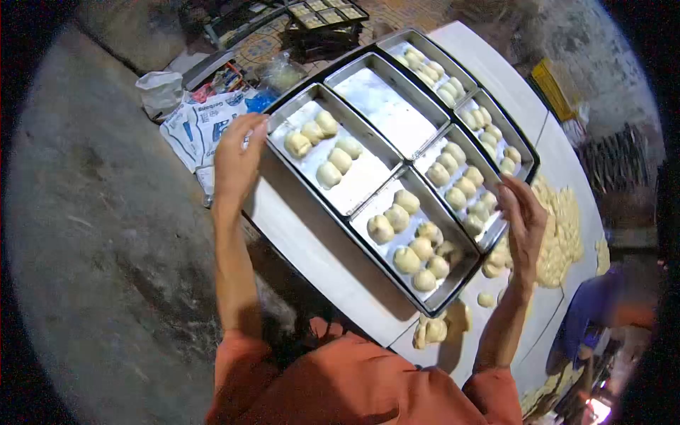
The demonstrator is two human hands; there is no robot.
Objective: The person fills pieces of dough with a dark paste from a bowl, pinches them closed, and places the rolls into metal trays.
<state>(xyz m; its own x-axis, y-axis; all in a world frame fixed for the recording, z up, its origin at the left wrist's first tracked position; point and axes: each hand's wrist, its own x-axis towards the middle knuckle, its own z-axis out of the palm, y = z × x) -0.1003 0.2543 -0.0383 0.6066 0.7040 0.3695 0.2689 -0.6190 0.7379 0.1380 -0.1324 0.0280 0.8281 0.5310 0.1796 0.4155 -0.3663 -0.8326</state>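
Observation:
A dark-rimmed baking tray of several joined loaf pans is held at a slant over the white table. My left hand is closed on its left corner, and my right hand grips the opposite side at the right. Pale dough balls sit in rows in most of the pans. In the upper middle pan only the bare metal bottom shows, while the left pan has dough balls in just part of it. The tray casts a shadow on the tabletop along its near edge.
On the white table, a large mass of dough lies to the right, with smaller pieces near the front. Printed sacks lie at left. Other filled pans are stacked behind. A person in purple is at right.

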